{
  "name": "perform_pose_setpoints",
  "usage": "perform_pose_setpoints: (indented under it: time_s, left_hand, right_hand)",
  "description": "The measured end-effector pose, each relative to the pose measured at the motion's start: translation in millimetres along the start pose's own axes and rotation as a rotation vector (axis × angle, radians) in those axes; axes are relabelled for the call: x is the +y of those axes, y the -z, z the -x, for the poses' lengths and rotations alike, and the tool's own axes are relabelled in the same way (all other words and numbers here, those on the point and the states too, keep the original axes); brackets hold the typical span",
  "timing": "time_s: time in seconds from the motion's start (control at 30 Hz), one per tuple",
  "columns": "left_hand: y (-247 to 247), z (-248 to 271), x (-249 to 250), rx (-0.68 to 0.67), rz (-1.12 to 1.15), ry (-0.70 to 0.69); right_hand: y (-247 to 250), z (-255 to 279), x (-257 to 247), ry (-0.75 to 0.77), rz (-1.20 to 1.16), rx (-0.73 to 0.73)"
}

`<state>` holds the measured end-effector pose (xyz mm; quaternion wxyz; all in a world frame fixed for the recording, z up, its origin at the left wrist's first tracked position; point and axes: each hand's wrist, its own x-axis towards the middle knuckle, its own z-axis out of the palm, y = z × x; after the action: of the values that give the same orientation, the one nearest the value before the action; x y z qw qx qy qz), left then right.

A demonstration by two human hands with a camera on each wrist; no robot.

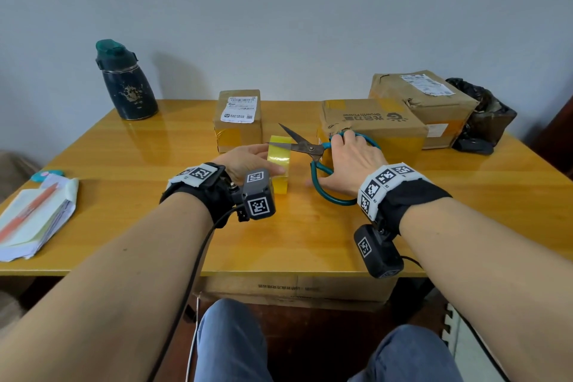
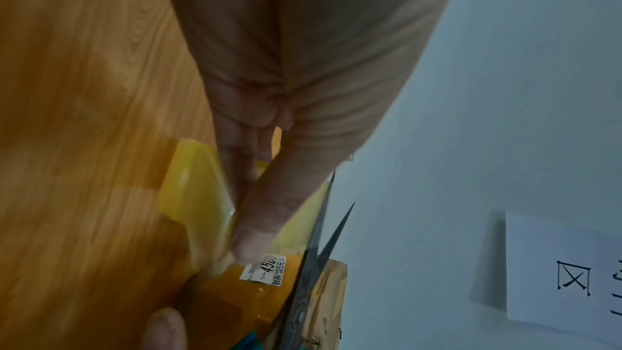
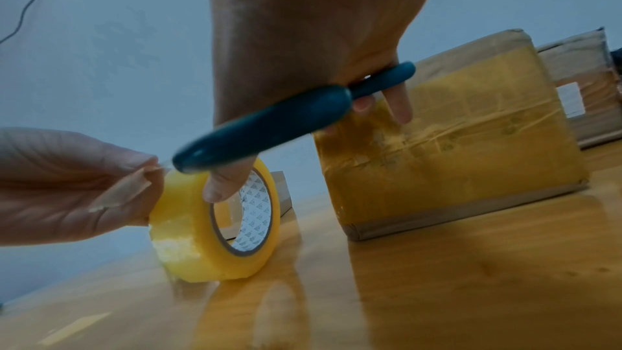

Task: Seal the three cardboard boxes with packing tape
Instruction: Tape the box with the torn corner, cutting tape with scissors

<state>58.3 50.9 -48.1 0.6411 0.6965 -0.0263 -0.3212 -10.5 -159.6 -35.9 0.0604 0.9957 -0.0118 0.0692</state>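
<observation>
Now, left hand (image 1: pixel 245 160): we pinch tape roll (image 1: pixel 279 169).
Right hand (image 1: pixel 353 161): we grip open scissors (image 1: pixel 305 147).
Three boxes (image 1: pixel 238 119): closed, contents hidden.

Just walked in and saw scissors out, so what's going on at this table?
A person is taping up boxes. Their left hand holds the yellow tape roll, standing on edge on the table, and pinches its free end. Their right hand grips the teal-handled scissors, blades open above the roll. Three cardboard boxes sit behind, already carrying some tape. No new strip looks cut yet.
</observation>
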Motion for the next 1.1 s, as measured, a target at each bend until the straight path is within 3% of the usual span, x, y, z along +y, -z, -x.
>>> perform_pose_setpoints:
  time_s: [0.5, 1.1]
  left_hand:
    - [-3.8, -4.4, -0.4, -0.021, -0.223, 0.020]
    - [6.7, -19.5, -9.3, -0.028, -0.238, 0.064]
  right_hand:
    - [4.5, -0.7, 3.8, 0.016, 0.114, -0.065]
    - [1.3, 3.1, 14.2, 0.079, 0.118, -0.018]
